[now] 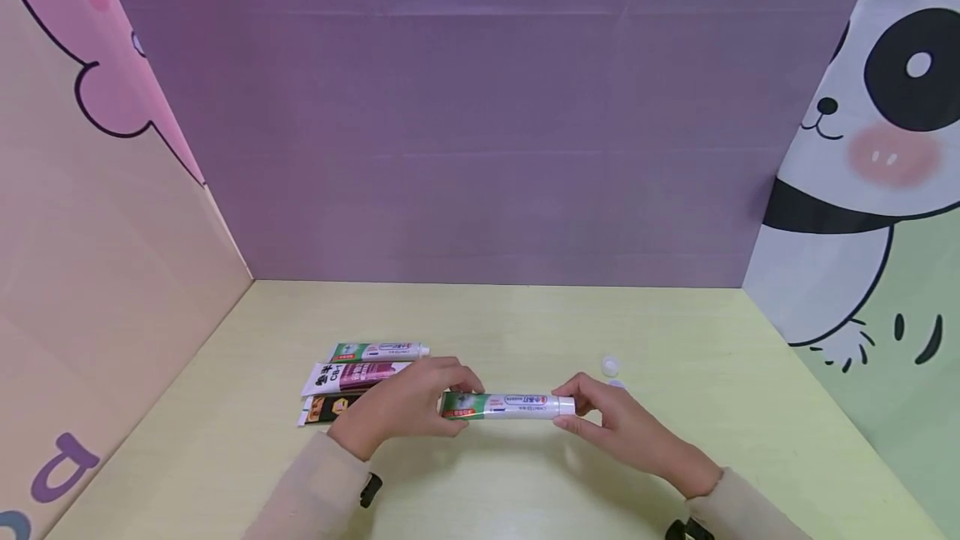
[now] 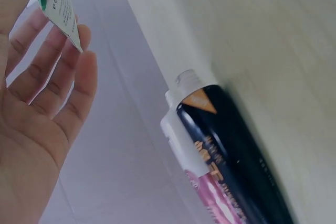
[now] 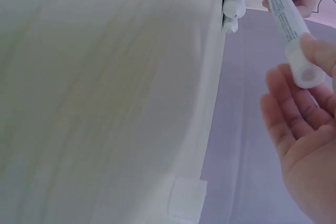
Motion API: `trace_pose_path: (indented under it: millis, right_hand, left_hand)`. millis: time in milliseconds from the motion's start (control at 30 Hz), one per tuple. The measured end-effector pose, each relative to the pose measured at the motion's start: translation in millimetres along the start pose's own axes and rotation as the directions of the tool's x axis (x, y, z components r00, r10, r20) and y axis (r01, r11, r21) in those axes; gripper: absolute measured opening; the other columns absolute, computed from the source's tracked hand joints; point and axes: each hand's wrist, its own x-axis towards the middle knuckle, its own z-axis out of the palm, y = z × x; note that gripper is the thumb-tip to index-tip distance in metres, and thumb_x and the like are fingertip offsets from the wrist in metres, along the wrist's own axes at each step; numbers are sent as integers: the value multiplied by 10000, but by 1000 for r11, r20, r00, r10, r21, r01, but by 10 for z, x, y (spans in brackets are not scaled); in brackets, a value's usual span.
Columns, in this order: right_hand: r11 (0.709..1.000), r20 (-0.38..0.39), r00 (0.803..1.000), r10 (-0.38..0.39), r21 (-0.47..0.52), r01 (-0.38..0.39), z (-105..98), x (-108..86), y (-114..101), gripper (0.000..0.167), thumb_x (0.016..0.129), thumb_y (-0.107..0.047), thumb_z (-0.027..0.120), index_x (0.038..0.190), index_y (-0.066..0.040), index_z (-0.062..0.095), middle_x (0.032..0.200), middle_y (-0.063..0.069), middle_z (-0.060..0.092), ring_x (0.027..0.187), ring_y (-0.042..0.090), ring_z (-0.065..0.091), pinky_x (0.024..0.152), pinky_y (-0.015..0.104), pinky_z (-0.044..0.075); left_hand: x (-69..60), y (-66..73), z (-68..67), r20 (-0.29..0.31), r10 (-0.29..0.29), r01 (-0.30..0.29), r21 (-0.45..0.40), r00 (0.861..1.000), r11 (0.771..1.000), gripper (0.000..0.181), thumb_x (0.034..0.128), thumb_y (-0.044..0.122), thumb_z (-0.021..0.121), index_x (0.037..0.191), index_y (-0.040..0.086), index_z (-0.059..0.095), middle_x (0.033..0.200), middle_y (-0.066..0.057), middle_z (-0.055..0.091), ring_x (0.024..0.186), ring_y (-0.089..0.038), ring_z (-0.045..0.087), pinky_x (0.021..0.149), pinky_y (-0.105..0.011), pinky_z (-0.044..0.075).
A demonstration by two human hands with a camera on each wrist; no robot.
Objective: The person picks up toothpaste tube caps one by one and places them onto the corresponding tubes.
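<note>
Both hands hold a green-and-white toothpaste tube (image 1: 517,407) level above the table, in the middle of the head view. My left hand (image 1: 408,407) pinches its flat green end between thumb and fingers; that end also shows in the left wrist view. At the other end, my right hand (image 1: 618,427) pinches the tube near its white tip (image 3: 305,73). Left of it, partly behind the left hand, lie another green-and-white tube (image 1: 378,351), a purple-and-white tube (image 1: 360,374) and a black tube (image 2: 236,150).
A small round white cap (image 1: 611,367) lies on the pale table (image 1: 525,315) beyond the right hand, with another pale piece (image 1: 617,383) beside it, partly hidden. A purple panel (image 1: 487,148) stands at the back, with printed panels on both sides.
</note>
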Motion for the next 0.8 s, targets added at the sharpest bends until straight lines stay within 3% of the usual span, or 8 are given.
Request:
trace_pose_path:
  millis: [200, 333, 533, 800]
  right_hand:
    - [991, -27, 999, -24, -130, 20, -9, -1, 39, 244, 898, -190, 769, 1118, -175, 665, 1012, -113, 627, 822, 65, 573, 664, 258, 512]
    - [987, -22, 1000, -21, -160, 17, 4, 6, 51, 274, 857, -135, 804, 1100, -141, 677, 989, -96, 625, 797, 70, 565, 641, 233, 509]
    - [989, 27, 998, 60, -137, -56, 44, 16, 64, 229, 878, -146, 786, 1081, -123, 684, 984, -69, 633, 795, 27, 561, 627, 209, 499]
    - [976, 105, 979, 173, -155, -155, 56, 46, 46, 213, 885, -137, 777, 1074, -96, 688, 978, -84, 611, 806, 31, 567, 664, 221, 517]
  left_hand:
    - [4, -4, 52, 26, -35, 35, -16, 999, 999, 324, 795, 104, 801, 1106, 125, 710, 945, 102, 603, 775, -38, 535, 678, -179, 489]
    - [7, -8, 74, 41, -45, 46, -27, 998, 999, 317, 800, 89, 798, 1103, 121, 708, 944, 96, 607, 781, -46, 540, 688, -183, 491]
    - [6, -8, 115, 91, -70, 75, -49, 993, 996, 321, 821, 70, 801, 1123, 103, 696, 959, 78, 607, 798, -67, 543, 713, -201, 497]
    - [-2, 9, 161, 160, -130, 138, -35, 978, 990, 358, 823, 55, 789, 1159, 121, 687, 981, 76, 595, 822, -92, 541, 754, -219, 488]
